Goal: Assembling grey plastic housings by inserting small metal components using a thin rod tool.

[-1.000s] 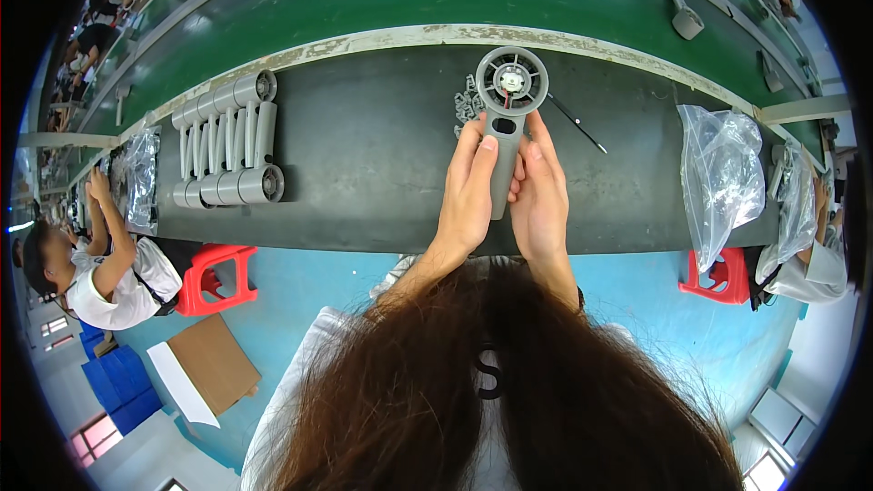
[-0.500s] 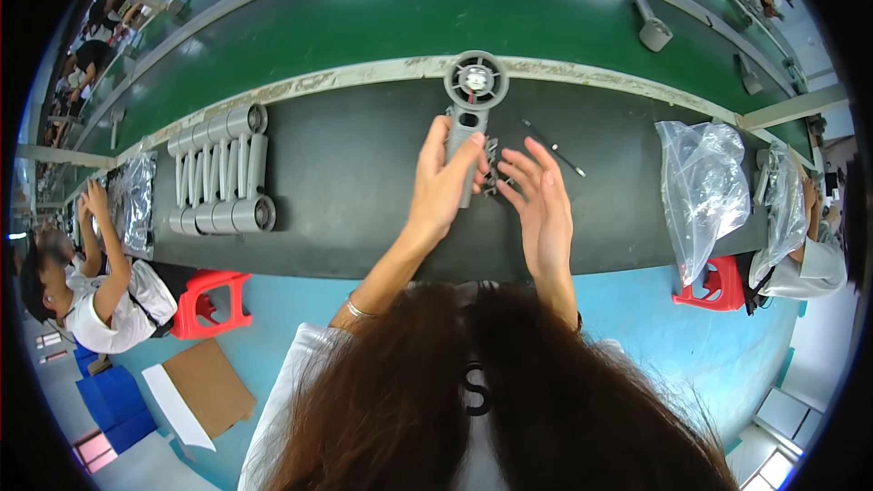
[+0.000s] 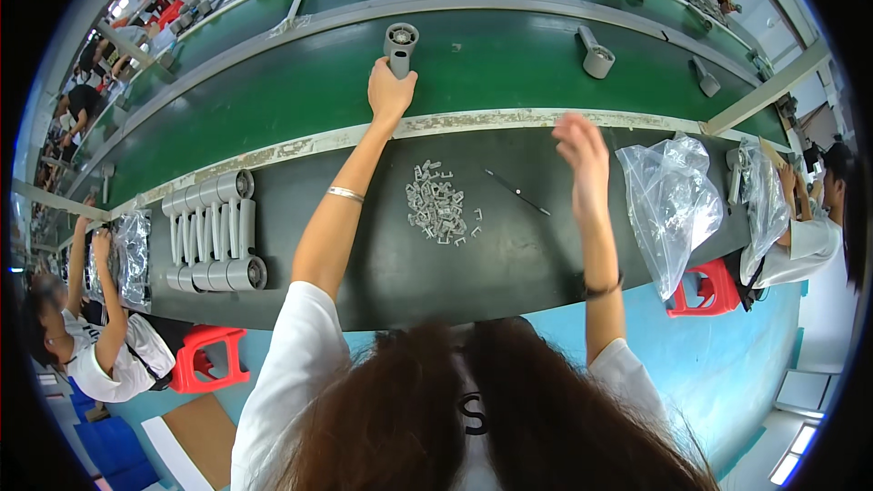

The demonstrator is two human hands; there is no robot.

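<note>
Smooth pale-blue floor point(image 3: 718, 355) lies nearest, meeting a matt black counter point(image 3: 509, 264). On it, at the clock's centre, spreads a heap of small grey plastic clips point(image 3: 438, 205), a thin black rod point(image 3: 520, 192) at its 3 o'clock. Grey cylinder-headed fan bodies point(image 3: 215, 229) line up at 9, and a crumpled clear plastic bag point(image 3: 673, 205) lies at 3. At 2 hovers the right hand point(image 3: 583, 153), its grip loosely spread. Farther, near 12, over a glossy green belt point(image 3: 491, 73), the left hand point(image 3: 391, 93) has its grip wrapped round the handle of a grey plastic handheld fan point(image 3: 400, 47); I cannot tell whether that touches the belt.
</note>
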